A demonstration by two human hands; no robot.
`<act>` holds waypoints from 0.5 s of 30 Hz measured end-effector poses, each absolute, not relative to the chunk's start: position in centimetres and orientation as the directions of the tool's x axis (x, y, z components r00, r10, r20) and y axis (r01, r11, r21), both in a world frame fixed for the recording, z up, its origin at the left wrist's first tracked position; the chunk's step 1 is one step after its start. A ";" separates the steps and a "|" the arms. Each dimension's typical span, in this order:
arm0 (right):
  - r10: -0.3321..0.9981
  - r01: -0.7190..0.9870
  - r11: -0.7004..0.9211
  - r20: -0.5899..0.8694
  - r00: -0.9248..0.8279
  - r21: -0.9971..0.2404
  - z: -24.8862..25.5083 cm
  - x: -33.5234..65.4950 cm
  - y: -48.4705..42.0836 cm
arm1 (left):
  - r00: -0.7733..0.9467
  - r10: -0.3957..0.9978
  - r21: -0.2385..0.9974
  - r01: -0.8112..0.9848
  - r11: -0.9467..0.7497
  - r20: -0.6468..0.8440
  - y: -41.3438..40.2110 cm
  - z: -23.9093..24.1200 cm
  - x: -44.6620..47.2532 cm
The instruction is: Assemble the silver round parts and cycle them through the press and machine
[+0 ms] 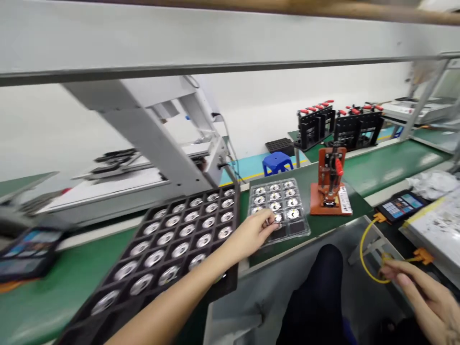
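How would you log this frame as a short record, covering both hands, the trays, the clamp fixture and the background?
left hand: left hand at a round part in the clear tray; grip unclear
right hand: right hand, fingertips at the yellow cable; grip unclear
clear tray: holds round parts in pockets
black tray: black tray with rows of round metallic parts, under the left forearm
fixture: orange fixture with red handle, right of the clear tray
background: blue stool, black clamp racks

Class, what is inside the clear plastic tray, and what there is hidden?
Several round silvery parts sit in the clear plastic tray. The left hand covers some of its near left area; whatever lies beneath the hand cannot be seen.
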State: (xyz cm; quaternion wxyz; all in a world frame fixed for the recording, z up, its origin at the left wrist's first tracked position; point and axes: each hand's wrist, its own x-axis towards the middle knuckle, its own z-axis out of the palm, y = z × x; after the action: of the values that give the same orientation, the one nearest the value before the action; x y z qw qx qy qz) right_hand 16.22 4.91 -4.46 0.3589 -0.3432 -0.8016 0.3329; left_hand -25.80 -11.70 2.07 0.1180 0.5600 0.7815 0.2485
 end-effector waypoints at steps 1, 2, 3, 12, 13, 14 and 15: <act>0.787 0.276 0.511 0.314 -0.531 -0.814 -3.6 15.4 4.5 | -0.252 0.954 0.556 0.822 0.122 0.164 -10.1 2.8 -24.2; 0.778 0.214 0.481 0.301 -0.552 -0.850 -2.6 14.4 4.2 | -0.143 0.959 0.574 0.818 -0.023 0.243 -8.4 3.5 -22.3; 0.765 0.157 0.453 0.293 -0.573 -0.877 -1.6 13.4 4.0 | -0.023 0.944 0.569 0.803 -0.178 0.329 -6.6 4.0 -20.4; 0.828 0.117 0.414 0.319 -0.462 -0.903 4.2 14.2 5.0 | 0.583 0.324 0.012 0.473 -0.881 0.745 4.3 5.4 -8.0; 0.839 0.140 0.416 0.320 -0.440 -0.898 4.4 15.0 5.0 | 0.596 0.309 0.003 0.458 -0.889 0.741 4.8 5.5 -7.3; 0.850 0.165 0.415 0.317 -0.421 -0.895 4.6 15.7 4.9 | 0.610 0.300 -0.002 0.443 -0.897 0.733 5.2 5.6 -6.6; 0.860 0.189 0.413 0.313 -0.403 -0.891 4.7 16.4 4.9 | 0.625 0.293 -0.004 0.428 -0.904 0.723 5.5 5.7 -6.0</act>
State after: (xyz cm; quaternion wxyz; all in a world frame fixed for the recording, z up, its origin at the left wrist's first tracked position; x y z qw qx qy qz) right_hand 16.36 4.92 4.66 0.4126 -0.3580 -0.7324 0.4065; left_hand -5.96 5.50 5.68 -0.0882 0.8972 0.2007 0.3835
